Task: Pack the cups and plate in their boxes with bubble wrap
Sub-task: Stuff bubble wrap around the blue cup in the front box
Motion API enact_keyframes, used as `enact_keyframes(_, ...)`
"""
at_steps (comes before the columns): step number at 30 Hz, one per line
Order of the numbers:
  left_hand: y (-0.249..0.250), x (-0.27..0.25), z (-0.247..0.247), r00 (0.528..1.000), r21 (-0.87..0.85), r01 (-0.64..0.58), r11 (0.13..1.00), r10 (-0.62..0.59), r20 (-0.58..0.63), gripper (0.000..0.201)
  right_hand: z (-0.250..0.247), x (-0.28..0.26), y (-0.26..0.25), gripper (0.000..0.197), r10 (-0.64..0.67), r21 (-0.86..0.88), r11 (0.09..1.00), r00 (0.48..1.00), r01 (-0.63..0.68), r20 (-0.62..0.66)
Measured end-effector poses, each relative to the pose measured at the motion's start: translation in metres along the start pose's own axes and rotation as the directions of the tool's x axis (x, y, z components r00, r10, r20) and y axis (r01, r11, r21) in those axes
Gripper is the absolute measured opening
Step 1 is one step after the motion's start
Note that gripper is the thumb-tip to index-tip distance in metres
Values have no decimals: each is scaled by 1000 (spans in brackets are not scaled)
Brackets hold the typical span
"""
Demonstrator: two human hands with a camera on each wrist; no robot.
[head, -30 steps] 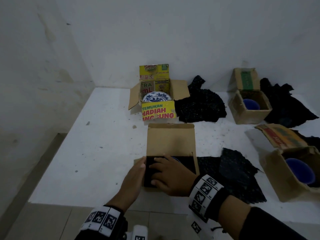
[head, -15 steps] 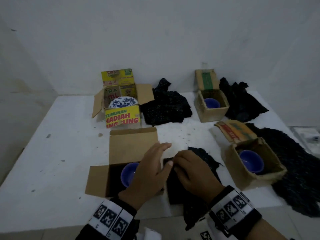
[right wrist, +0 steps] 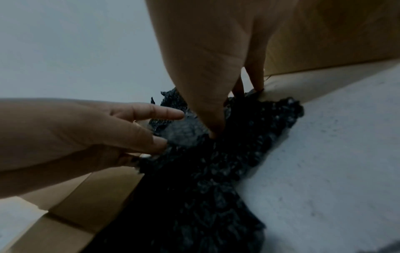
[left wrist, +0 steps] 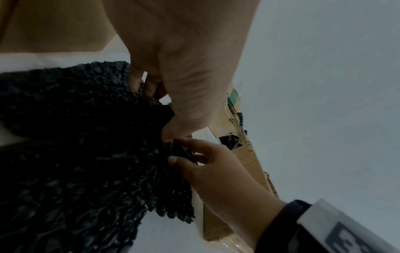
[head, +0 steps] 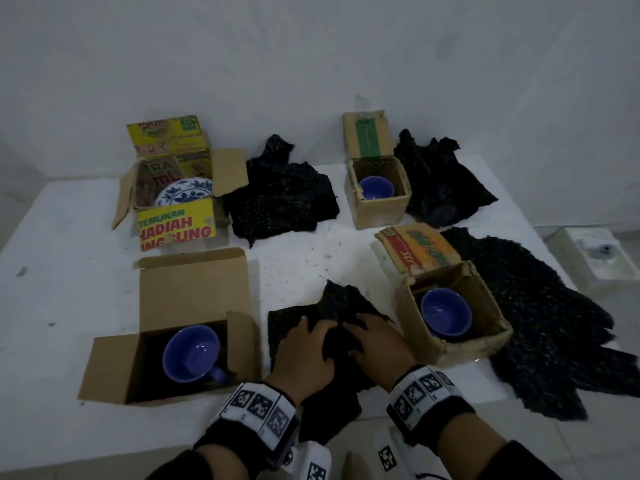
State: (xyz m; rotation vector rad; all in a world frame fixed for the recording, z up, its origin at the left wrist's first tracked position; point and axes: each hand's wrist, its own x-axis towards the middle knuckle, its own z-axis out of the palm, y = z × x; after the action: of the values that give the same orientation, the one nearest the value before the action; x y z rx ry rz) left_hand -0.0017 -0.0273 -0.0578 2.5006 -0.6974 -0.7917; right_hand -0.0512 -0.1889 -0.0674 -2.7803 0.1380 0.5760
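Note:
A loose black bubble wrap sheet [head: 332, 303] lies at the table's front middle. My left hand [head: 313, 329] and right hand [head: 360, 325] both sit on it, fingers curled, bunching and pinching its dark folds [left wrist: 86, 154] [right wrist: 205, 171]. Left of them, a blue cup [head: 192, 353] lies in an open brown box [head: 110, 368] lined with black wrap. A second blue cup [head: 446, 311] sits in the brown box [head: 460, 348] to the right. A third cup [head: 375, 188] is in the far box [head: 377, 213]. The blue-and-white plate [head: 183, 194] stands in the yellow box [head: 176, 226].
More black wrap sheets lie beside the yellow box [head: 280, 195], beside the far box [head: 443, 188] and along the right edge [head: 540, 323]. A white wall backs the white table [head: 62, 271]. A small white block [head: 595, 254] stands off to the right.
Both hands left the near-left box, where they were on the black lining, and moved right onto the loose sheet. The cup in that box now shows. The head view swung right.

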Motion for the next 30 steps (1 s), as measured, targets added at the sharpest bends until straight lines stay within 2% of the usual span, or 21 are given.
enact_keyframes(5, 12, 8, 1, 995, 93, 69, 993, -62, -80, 56, 1, 6, 3, 41, -2, 99, 995, 998, 7, -56)
enact_keyframes(10, 24, 13, -7, 980, -94, -23, 995, 3, -200, 52, -11, 13, 6, 27, 28, 177, 984, 987, 1, -156)
enact_keyframes(14, 30, 14, -18, 961, -202, -77, 976, 18, -277, 54, -23, 9, 4, 25, 78, 261, 965, 947, 6, -311)
enact_keyframes(21, 27, 13, -32, 962, -208, -6, 978, -51, -268, 50, -41, -4, -7, 18, 102, 399, 911, 880, 105, -464)
enact_keyframes(24, 32, 9, -41, 928, -229, -115, 967, 22, -373, 23, -51, -10, -12, 17, 99, 444, 878, 843, 176, -528)
enact_keyframes(26, 37, 8, -48, 870, -212, -213, 954, 86, -486, 10, -59, -12, -16, 15, 108, 486, 842, 808, 236, -579)
enact_keyframes(28, 45, 4, -61, 824, -226, -260, 939, 94, -558, 6, -70, -12, -21, 15, 125, 529, 792, 766, 306, -631)
enact_keyframes(30, 50, -3, -76, 821, -273, -245, 930, 49, -569, 13, -81, -14, -29, 12, 130, 601, 703, 762, 380, -634)
